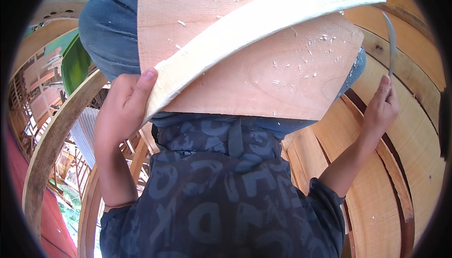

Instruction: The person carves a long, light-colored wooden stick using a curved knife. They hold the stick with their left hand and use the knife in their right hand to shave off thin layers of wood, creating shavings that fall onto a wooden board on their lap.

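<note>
A long, curved, pale piece of wood [263,24] slants from my left hand up to the far right. My left hand [125,100] grips its near end, the thumb on top and the fingers hidden beneath. Under it, a flat reddish-brown board [263,83] lies across my lap, sprinkled with wood shavings. Off to the right, my right hand [380,105] is closed round a knife, whose thin curved blade [391,41] points upward, apart from the wood. The knife's handle is hidden in my fist.
Wide wooden planks [339,138] with dark gaps run beneath me on the right. A curved wooden rail [59,131] bends round the left side. Beyond it are a green leaf-like shape [75,65], a corrugated sheet [86,128] and a red surface [54,225]. Shavings are heaped at the top.
</note>
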Demonstrator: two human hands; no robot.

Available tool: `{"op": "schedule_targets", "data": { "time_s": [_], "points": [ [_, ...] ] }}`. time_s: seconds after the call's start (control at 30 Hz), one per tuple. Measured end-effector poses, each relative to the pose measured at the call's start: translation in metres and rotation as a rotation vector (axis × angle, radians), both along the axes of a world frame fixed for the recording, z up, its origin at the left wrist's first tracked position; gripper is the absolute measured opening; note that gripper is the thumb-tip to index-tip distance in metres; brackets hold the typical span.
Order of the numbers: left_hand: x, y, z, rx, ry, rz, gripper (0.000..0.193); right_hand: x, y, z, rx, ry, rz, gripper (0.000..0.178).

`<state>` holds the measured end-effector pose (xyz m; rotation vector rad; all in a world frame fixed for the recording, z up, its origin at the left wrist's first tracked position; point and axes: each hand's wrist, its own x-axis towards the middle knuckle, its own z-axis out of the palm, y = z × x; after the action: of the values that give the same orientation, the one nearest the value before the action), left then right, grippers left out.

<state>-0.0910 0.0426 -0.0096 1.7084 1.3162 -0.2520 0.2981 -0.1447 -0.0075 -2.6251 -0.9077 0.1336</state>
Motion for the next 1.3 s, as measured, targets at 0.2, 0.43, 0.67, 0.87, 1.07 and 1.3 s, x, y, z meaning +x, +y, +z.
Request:
{"op": "schedule_targets", "data": {
  "time_s": [0.2,0.43,0.67,0.87,1.07,1.3],
  "points": [
    [0.002,-0.005,-0.001,-0.033,-0.008,0.035,0.063,-0.096,0.035,-0.009,-0.049,0.193,0.432,0.042],
    [0.002,-0.006,-0.002,0.016,-0.005,-0.007,0.063,-0.081,0.04,-0.015,-0.085,0.042,0.501,0.046],
    [0.001,-0.002,-0.002,0.028,-0.038,-0.01,0.06,0.003,0.01,-0.012,-0.023,0.116,-0.032,0.041],
    [0.004,-0.003,0.0,-0.041,0.037,0.027,0.059,-0.077,0.031,-0.014,-0.012,0.244,0.388,0.038],
    [0.005,0.003,0.004,-0.038,0.035,-0.03,0.06,-0.074,0.036,-0.02,-0.045,0.105,0.454,0.044],
    [0.002,0.002,0.001,-0.007,0.01,-0.055,0.062,-0.063,0.037,-0.026,-0.063,0.003,0.454,0.043]
  ]
}}
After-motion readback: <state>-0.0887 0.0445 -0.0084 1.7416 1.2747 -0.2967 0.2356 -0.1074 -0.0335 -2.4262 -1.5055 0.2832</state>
